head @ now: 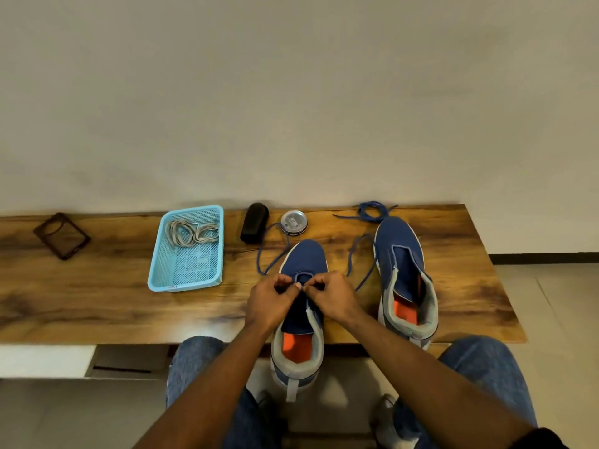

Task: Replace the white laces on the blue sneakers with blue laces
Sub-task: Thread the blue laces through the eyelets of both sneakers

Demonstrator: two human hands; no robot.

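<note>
The fingertips of the left hand [270,298] and the right hand [327,294] meet over the front eyelets of the near sneaker [301,306], each hand curled into a pinch. They appear to grip the blue lace [275,251] where it enters the lowest eyelet row, though the lace itself is hidden between the fingers at that point. Outward from the pinch, one run of this lace loops away to the left of the toe cap and another runs off to the right, toward the second sneaker; both runs lie slack on the wooden table [97,306]. The step in hand is judged to be the threading of the first eyelet pair on the near sneaker, early in the relacing. The second sneaker [403,270] stands just beside it on the right with its eyelets showing no lace, and a spare blue lace [372,211] lies coiled behind its toe. The white laces [191,233] are already removed and lie in the light-blue basket [155,280], well apart on the left. The next move calls for drawing both lace ends to equal length, then crossing them and feeding each tip through the next eyelet pair, keeping the lace flat and untwisted.
</note>
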